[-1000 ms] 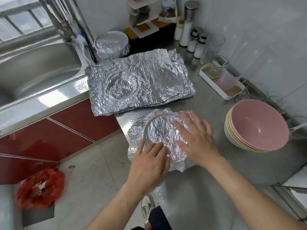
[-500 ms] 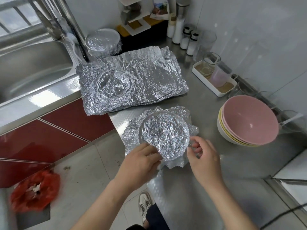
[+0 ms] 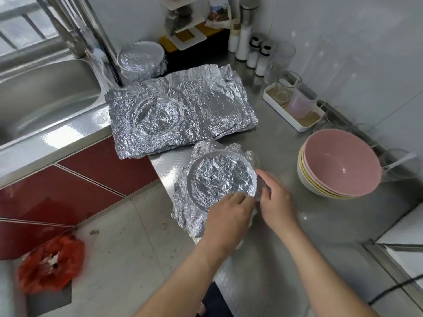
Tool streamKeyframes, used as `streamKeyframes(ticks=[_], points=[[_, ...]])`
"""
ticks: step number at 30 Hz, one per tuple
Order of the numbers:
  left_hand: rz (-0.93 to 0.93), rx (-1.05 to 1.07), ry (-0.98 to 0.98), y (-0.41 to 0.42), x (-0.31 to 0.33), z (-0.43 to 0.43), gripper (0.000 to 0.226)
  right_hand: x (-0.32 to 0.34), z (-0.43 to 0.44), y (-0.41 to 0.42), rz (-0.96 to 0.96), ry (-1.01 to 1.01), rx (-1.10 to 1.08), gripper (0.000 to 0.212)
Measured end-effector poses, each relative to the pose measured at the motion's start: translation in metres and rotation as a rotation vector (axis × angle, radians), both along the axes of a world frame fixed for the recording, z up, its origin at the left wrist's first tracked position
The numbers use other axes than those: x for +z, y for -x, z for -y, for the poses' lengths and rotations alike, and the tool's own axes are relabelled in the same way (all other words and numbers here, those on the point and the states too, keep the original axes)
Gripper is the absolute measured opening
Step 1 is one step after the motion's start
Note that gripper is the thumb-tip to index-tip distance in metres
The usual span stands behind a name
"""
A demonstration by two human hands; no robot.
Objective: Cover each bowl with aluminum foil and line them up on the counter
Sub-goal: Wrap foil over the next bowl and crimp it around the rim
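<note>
The foil-wrapped bowl (image 3: 219, 177) sits on the steel desk (image 3: 297, 229) close to its front-left edge. Its top is a crinkled silver disc, and loose foil flares out around the rim, most of all on the left and near sides. Both hands meet at the bowl's near-right rim. The left hand (image 3: 229, 216) comes in from below and lies over the near edge with its fingers bent down onto the foil, gripping it against the rim. The right hand (image 3: 274, 202) is just beside it, touching the rim on the right, its fingers curled in and pinching the crumpled foil there. The fingertips of the two hands almost touch.

Just behind the bowl lies a stack of foil sheets (image 3: 183, 110), flat on the desk, with a round dent pressed into its left half. Its near edge nearly touches the bowl's foil. Further back, beside the sink (image 3: 45, 94), stands a second covered bowl (image 3: 140, 59). To the right of the hands, apart from them, is a stack of bowls (image 3: 338, 165) with a pink one on top, tilted slightly toward the camera. Behind that stack a white tray (image 3: 295, 110) holds glass cups, and seasoning bottles (image 3: 254, 53) stand along the wall. On the floor at lower left lies a red bag (image 3: 50, 264).
</note>
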State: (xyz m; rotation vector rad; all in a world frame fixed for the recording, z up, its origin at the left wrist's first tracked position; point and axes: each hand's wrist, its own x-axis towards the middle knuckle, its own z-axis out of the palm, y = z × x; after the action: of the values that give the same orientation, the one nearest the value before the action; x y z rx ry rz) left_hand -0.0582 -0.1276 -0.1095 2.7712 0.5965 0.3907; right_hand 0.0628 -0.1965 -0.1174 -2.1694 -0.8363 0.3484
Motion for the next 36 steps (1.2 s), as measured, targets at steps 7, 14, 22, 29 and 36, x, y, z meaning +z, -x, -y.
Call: streamKeyframes(ticks=[7,14,22,29,36], points=[[-0.026,0.231,0.290,-0.048,0.004,-0.001,0.016,0.003,-0.010,-0.021,-0.172,0.036,0.104,0.067],[0.085,0.430,0.478,-0.074,0.017,-0.025,0.020,-0.003,-0.008,-0.020,-0.081,-0.066,-0.125,0.025],[-0.002,0.277,0.194,-0.071,0.019,-0.105,0.027,0.011,-0.041,-0.008,-0.002,0.072,-0.159,0.016],[-0.014,0.199,0.170,-0.062,0.014,-0.124,0.020,0.015,-0.055,-0.010,0.061,0.227,-0.077,0.015],[0.042,0.117,0.118,-0.034,0.004,-0.116,0.016,0.016,-0.053,-0.010,0.098,0.168,-0.007,0.015]])
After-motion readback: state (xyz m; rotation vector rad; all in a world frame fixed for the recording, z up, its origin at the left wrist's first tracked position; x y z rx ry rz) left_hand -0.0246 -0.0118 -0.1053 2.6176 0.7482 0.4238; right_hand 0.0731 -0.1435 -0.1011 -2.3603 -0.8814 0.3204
